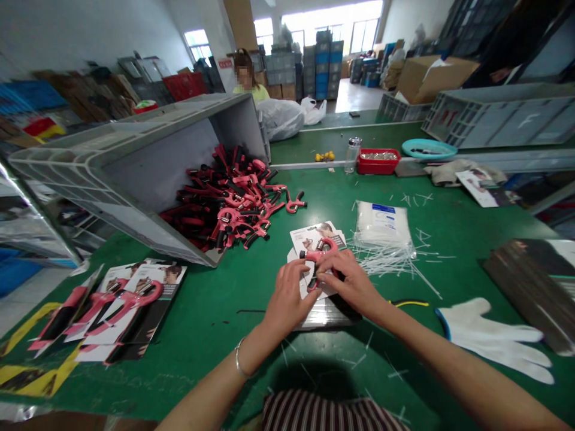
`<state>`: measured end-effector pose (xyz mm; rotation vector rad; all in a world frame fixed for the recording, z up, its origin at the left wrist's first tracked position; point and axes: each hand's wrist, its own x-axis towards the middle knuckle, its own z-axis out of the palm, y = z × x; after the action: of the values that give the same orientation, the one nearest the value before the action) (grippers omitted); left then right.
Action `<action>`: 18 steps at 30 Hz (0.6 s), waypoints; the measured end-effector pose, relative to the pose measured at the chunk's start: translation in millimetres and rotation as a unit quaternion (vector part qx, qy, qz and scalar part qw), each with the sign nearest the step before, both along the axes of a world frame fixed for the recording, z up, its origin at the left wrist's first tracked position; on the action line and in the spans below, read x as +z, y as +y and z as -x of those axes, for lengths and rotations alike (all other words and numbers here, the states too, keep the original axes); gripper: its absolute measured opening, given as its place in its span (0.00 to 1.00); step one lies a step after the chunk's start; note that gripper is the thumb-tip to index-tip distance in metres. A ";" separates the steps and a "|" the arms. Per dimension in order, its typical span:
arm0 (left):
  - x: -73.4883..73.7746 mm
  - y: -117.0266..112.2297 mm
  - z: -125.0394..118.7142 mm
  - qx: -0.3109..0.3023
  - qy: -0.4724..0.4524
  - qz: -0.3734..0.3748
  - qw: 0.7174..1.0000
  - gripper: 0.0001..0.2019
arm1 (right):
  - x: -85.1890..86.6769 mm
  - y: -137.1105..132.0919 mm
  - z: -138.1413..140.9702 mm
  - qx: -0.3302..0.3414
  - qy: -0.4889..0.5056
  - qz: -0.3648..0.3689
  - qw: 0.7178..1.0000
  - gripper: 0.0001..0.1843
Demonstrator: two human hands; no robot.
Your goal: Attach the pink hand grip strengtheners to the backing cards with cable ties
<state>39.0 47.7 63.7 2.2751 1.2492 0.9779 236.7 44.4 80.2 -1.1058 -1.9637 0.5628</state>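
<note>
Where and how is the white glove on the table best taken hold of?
Pinch the glove by its blue-edged cuff, probably from the left with the right hand: it lies flat, its cuff on that side, its fingers spread to the right.

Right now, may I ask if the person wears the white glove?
No, the white glove lies on the table; the left hand and right hand are bare.

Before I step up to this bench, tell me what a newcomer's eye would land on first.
Probably the heap of pink-and-black grips spilling from the tipped grey crate on the left. Next, near the middle, the left hand and right hand meet at a single pink grip over a printed card. A white glove stands out at right.
</note>
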 end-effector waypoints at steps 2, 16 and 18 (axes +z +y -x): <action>-12.6 1.7 3.0 0.029 0.015 -0.027 0.999 0.09 | -5.0 1.4 3.0 0.011 0.016 0.005 1.000 0.05; 7.0 9.7 66.9 0.086 -0.365 0.406 0.834 0.20 | -74.5 -89.8 -175.8 -0.121 -0.327 0.136 0.927 0.49; 8.6 16.0 61.2 0.043 -0.390 0.483 0.783 0.20 | -86.9 -105.6 -188.3 -0.110 -0.382 0.157 0.904 0.44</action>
<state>-22.3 63.7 72.2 0.8703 1.0672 0.8488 424.9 -61.2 -6.8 -1.9468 -2.3896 0.3468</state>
